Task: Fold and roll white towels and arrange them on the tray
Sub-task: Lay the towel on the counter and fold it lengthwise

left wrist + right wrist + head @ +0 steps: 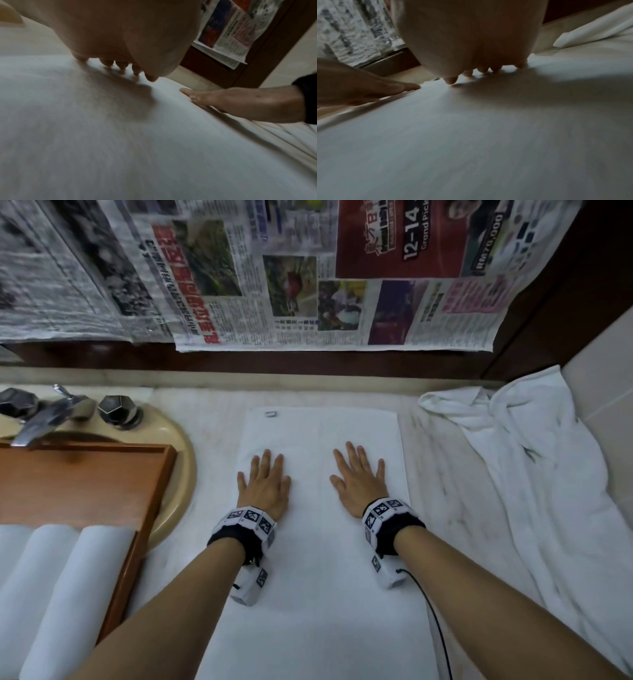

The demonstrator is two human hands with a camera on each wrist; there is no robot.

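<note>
Both palms flat, fingers straight and spread: left hand (265, 486) and right hand (358, 479) press the folded towel (322, 594), which lies under the fingers and runs on beyond the fingertips. Risk, my read: uneven pressure when rolling skews the layers, so the roll comes out crooked and won't match the rolled towels (65, 583) on the tray (137, 556), left of the left hand.

tray (102, 474) left of flat towel (318, 577), rolls (68, 570) inside

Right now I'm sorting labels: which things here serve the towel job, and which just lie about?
Job: folded towel under left hand and right hand; rolled towels; wooden tray; crumpled towel.
Lying about: newspaper; tap; basin.
</note>
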